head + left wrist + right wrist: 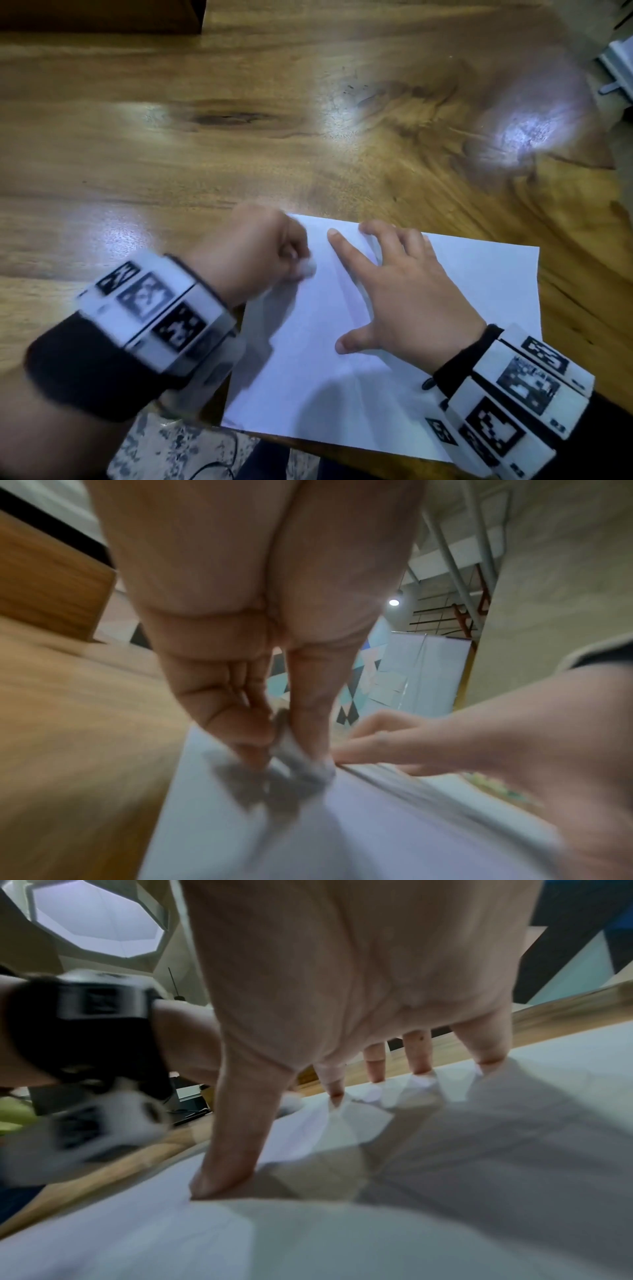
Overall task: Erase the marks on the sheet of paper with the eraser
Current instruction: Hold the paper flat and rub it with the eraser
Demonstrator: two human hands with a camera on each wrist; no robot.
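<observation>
Sheet of paper lies on the wooden desk, toward 5 o'clock in the head view, its near edge close to the desk's near edge. Left hand is curled around a small white eraser, whose tip touches the paper near the sheet's far-left corner, at about 10 o'clock on the sheet. Left wrist view confirms the grip: eraser is pinched between thumb and fingers, with its tip on the sheet. Heavy motion blur there; marks cannot be made out.

Right hand is spread wide and flat, its fingertips and thumb pressing the sheet just beside the eraser, toward 3 o'clock. A raised crease runs along the paper beside the index finger.

Judgement: rubbing stroke in progress. To do it well, keep strokes short and directed away from the pinning hand, so the paper is pulled taut rather than buckled. Use moderate pressure; the crease could tear if it is rubbed across. Reposition the pinning hand near each new patch.
</observation>
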